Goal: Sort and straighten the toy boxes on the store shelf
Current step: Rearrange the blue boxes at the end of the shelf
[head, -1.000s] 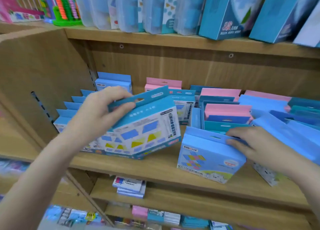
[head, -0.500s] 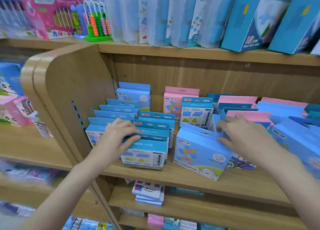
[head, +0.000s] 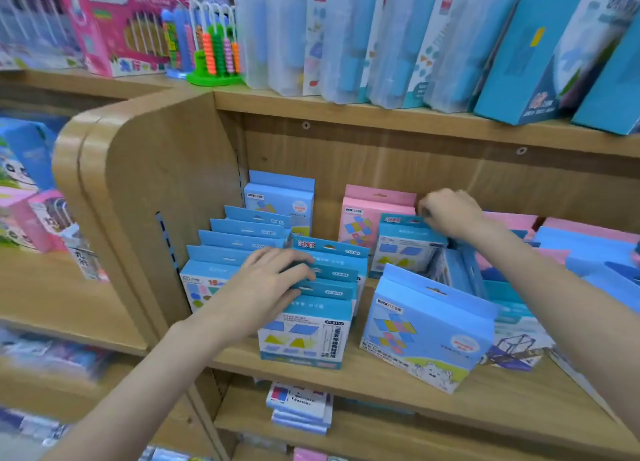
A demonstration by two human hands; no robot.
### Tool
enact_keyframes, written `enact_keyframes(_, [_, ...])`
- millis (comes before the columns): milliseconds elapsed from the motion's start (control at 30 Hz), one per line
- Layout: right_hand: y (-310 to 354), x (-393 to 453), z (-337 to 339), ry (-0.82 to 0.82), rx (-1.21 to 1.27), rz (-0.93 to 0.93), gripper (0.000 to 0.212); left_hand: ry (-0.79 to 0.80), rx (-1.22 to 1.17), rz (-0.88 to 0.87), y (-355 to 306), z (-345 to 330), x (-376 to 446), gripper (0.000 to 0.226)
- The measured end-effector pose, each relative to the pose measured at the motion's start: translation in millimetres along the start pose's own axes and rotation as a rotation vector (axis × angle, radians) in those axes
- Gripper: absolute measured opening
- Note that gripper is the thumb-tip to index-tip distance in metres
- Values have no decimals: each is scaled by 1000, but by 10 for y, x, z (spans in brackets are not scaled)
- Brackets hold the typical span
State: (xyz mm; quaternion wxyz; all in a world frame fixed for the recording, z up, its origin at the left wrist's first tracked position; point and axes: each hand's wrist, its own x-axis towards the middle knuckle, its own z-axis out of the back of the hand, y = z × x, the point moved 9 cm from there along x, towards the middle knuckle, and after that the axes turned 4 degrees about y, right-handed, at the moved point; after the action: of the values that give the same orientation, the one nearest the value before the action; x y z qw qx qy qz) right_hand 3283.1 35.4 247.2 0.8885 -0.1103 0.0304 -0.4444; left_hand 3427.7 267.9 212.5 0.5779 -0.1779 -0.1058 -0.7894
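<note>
Blue toy boxes (head: 304, 332) bear yellow-and-blue shapes; pink box (head: 367, 218) shows coloured squares.

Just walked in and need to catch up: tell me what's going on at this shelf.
A person is tidying small toy boxes on a wooden store shelf. The left hand rests on top of a row of blue boxes standing one behind another. The right hand reaches further back, fingers on the top edge of a blue box beside a pink box. A light blue box in front stands askew.
</note>
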Motion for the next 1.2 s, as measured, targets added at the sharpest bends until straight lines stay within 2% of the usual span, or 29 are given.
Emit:
enact_keyframes(100, [129,26,153,-2,74,99,20,18,-1,49,99,2,-2,33])
enact_keyframes(200, [426,61,373,-37,126,234,16,43,-3,107,247,30,-37,42])
enact_keyframes(300, [859,103,384,14,225,377,16,53,-25,123,333,44,-76,44])
enact_keyframes(433, [1273,218,280,115,304,524,11,-18,-86,147,390,164,-127,43])
enact_keyframes(567, [1283,571,556,3,489,475,22,-14,-116,262,542,195,-135,55])
enact_keyframes(667, [1492,862,483,32,452,431,41,22,-105,351,677,139,-164,58])
enact_keyframes(800, [1783,1042,372,51,417,398,25,16,-97,395,720,109,-209,56])
enact_keyframes(900, [1852,1021,369,-20,290,368,14,14,-87,407,700,108,-218,55])
enact_keyframes(1000, [1836,1025,447,-58,248,335,23,17,-80,409,692,103,-225,55])
enact_keyframes(1100, [1843,994,417,-21,200,352,20,8,-103,433,684,107,-232,57])
enact_keyframes(1200, [1855,912,394,-77,193,383,25,-18,-112,446,631,155,-231,60])
